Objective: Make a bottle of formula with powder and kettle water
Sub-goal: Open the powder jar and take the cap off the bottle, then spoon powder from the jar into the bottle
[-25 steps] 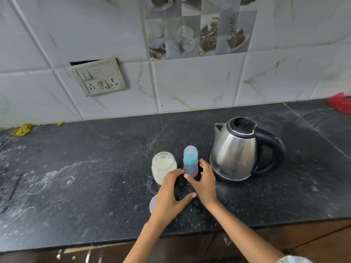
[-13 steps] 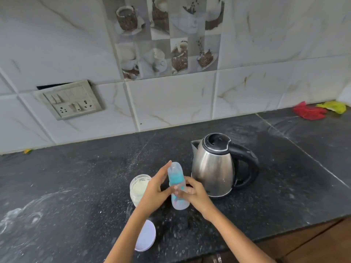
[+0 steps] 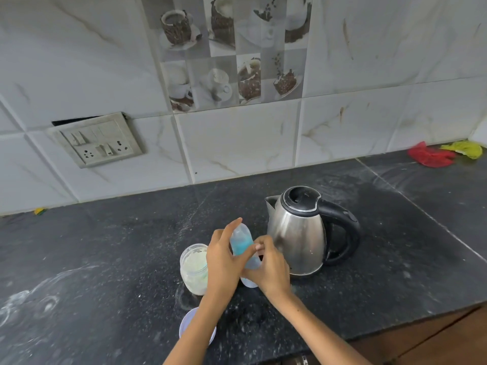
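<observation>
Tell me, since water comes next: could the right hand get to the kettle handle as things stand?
Probably yes, once it lets go: the right hand is busy holding the baby bottle, but the kettle stands just beside it and its black handle faces right with nothing around it.

Shiny steel kettle (image 3: 296, 238), speckled stone counter (image 3: 118, 259)

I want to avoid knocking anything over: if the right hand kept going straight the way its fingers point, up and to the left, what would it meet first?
The right hand already grips the baby bottle, so that comes first. Beyond it is probably the left hand, then the open powder jar; depth is unclear.
</observation>
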